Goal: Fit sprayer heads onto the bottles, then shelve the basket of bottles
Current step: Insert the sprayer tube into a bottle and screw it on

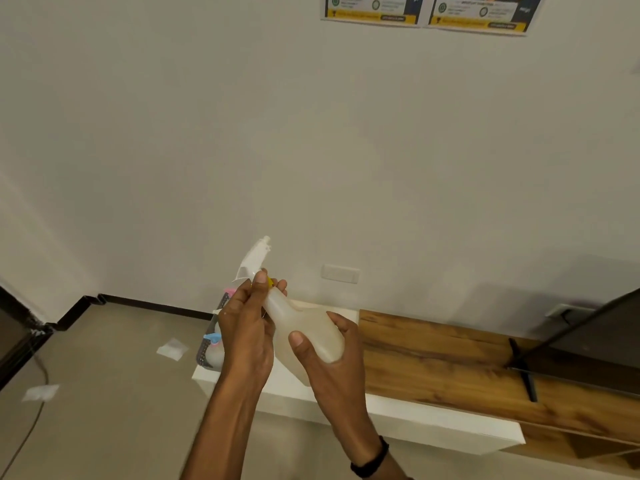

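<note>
A translucent white bottle (pixel 304 332) is tilted in front of me, its neck pointing up and left. My right hand (pixel 329 368) grips its body from below. My left hand (pixel 247 327) closes around the neck, at the yellow collar of a white sprayer head (pixel 254 259) that sticks up above my fingers. Behind my left hand a dark basket (pixel 207 344) stands on the white cabinet top (pixel 398 410); a blue sprayer trigger (pixel 212 337) and a pink one (pixel 230 292) show in it. The rest of the basket is hidden.
A wooden counter (pixel 433 358) runs to the right, with a dark screen on a stand (pixel 588 344) at its far end. Two white scraps (pixel 171 348) lie on the grey floor at the left, beside a cable. A wall socket (pixel 341 273) sits low on the wall.
</note>
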